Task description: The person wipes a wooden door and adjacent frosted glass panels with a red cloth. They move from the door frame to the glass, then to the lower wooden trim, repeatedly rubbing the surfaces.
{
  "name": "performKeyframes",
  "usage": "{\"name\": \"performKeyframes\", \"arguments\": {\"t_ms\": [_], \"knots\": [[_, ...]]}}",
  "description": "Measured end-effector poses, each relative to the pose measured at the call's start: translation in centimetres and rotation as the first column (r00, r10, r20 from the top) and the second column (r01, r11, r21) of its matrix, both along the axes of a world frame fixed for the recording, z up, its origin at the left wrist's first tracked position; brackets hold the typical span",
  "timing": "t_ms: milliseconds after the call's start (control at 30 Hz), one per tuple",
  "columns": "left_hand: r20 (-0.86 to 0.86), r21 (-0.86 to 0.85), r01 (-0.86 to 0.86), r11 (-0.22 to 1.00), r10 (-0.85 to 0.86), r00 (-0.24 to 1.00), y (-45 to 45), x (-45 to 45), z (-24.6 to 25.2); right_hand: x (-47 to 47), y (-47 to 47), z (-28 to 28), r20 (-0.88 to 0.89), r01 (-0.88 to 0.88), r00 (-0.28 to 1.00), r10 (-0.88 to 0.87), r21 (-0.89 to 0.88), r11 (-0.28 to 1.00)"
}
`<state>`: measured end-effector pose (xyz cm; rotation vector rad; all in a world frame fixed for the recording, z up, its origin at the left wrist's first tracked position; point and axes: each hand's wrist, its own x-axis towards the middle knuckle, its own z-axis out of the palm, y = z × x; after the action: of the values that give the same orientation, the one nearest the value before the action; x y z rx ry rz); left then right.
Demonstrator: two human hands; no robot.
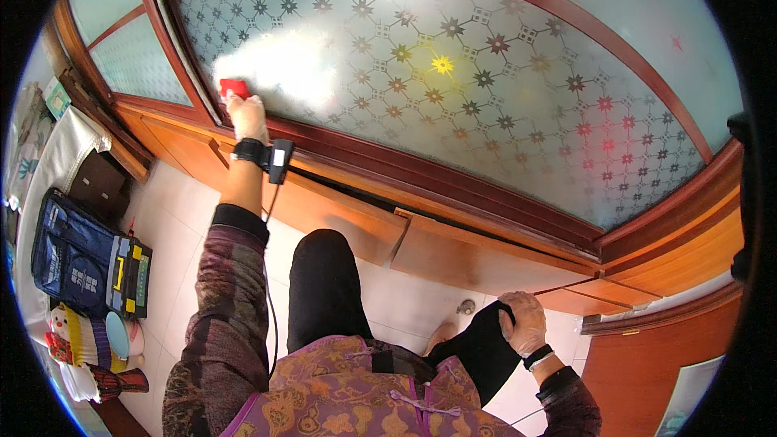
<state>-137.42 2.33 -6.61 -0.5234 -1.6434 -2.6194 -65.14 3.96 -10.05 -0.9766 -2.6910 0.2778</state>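
My left hand [247,116], in a thin clear glove, reaches forward and grips a red cloth [234,88]. The cloth is against the lower left part of a patterned frosted glass panel [394,60], just above its dark red wooden frame [425,176]. A bright glare covers the glass beside the cloth. My right hand [524,323], also in a clear glove, rests on my bent right knee and holds no object that shows. Each wrist has a black band; a small black device with a cable is on the left one.
Wooden cabinet fronts [473,255] run below the frame, close to my knees. On the left stand a dark blue bag [76,255], a black and yellow toolbox [129,279], a light blue and pink container [123,334] and a small drum [118,381]. A brown door [661,346] is at right.
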Motion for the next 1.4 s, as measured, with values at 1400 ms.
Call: {"name": "performKeyframes", "arguments": {"t_ms": [1400], "knots": [[-0.688,0.134,-0.212,0.968,0.245,0.683,5.5,21.1,16.3,2.9,-1.1,0.6,-0.100,0.050,0.994,-0.052,-0.029,0.998]]}}
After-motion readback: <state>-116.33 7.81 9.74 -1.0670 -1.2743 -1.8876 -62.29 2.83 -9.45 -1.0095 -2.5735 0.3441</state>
